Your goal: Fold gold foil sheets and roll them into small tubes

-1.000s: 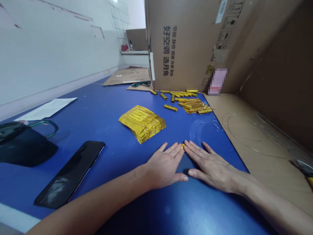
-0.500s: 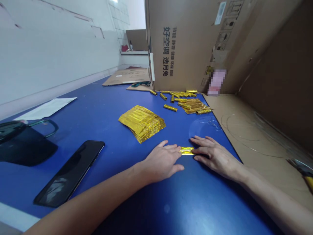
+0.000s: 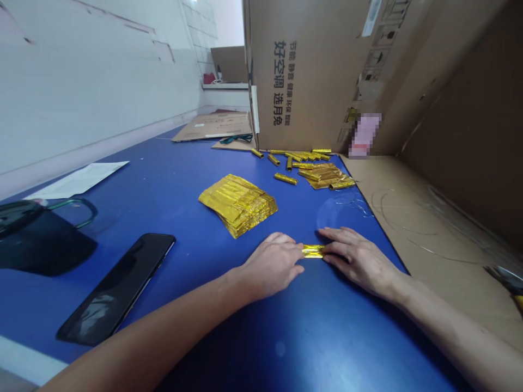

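A narrow strip of folded gold foil paper [image 3: 313, 251] lies flat on the blue tabletop between my hands. My left hand [image 3: 274, 265] has its bent fingertips on the strip's left end, thumb tucked near the table. At the right end, my right hand [image 3: 357, 258] grips the strip with its fingertips, while its upper fingers stretch out above it. Both ends of the strip are hidden under the fingers. Beyond my left hand sits a thick stack of gold foil paper [image 3: 237, 204]. Several rolled gold foil tubes [image 3: 286, 178] lie farther back, some on loose brown-gold sheets [image 3: 324, 174].
A black phone [image 3: 118, 288] and a dark mug [image 3: 44, 239] stand to the left, near a white paper [image 3: 79, 179]. A big cardboard box [image 3: 318, 76] rises at the back and right. Clear thread [image 3: 355, 204] lies near the right edge.
My left hand's fingers have drawn together and bent more over the strip's left end. My right hand has hardly moved, and the strip stays in place.
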Tool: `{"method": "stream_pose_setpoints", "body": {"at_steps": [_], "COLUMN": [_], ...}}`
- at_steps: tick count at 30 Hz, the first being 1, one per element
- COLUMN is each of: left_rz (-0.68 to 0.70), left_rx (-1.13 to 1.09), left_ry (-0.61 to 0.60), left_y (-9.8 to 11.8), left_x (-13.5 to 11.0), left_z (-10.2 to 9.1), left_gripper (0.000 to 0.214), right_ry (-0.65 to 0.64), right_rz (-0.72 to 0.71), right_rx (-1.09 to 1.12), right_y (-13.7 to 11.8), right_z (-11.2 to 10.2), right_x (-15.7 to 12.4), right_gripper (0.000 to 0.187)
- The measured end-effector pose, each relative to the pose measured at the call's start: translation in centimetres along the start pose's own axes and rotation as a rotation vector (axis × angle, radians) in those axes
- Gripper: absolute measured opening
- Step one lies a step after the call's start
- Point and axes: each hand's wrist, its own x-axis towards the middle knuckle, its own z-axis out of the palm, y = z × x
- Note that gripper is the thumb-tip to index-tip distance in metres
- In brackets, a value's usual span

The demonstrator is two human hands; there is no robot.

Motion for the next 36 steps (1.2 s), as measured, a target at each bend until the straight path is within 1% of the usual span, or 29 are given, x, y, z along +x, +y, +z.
{"method": "stream_pose_setpoints", "body": {"at_steps": [7,11,14,17,22,26,32,36], "left_rz": [-0.019,-0.045,-0.058,-0.08,-0.199,-0.272,-0.286,-0.3], "left_rx": [-0.01,-0.003,0.002,-0.005,-0.09,-0.089,-0.025,-0.035], "left_ry": [0.008,0.012,0.018,0.032,0.043,0.028,-0.006,-0.019], "left_y": [0.0,0.1,0.0,-0.2,-0.7,-0.6,-0.2,-0.1], "left_x": [0.0,0.2,0.4,0.5,0.7,0.8,0.9,0.8], "left_z": [0.1,0.2,0.3,0.4,0.5,0.4,0.4,0.4], "left_gripper": [0.024,0.017,0.011,0.014,0.015,0.011,0.017,0.017], "right_ry": [0.05,0.052,0.022,-0.003,-0.028,0.001,0.0,-0.014], "right_rz": [-0.029,-0.027,-0.008,0.012,0.074,0.11,0.134,0.152], "right_rx": [-0.016,0.007,0.023,0.051,0.096,0.125,0.16,0.165], "right_y": [-0.6,-0.7,-0.9,-1.2,-1.5,-1.6,-1.4,-1.5], "right_z": [0.0,0.1,0.1,0.0,-0.1,0.1,0.2,0.2], "right_x": [0.4,0.5,0.4,0.3,0.4,0.5,0.4,0.4], "right_gripper": [0.023,0.023,0.023,0.022,0.018,0.015,0.013,0.011]}}
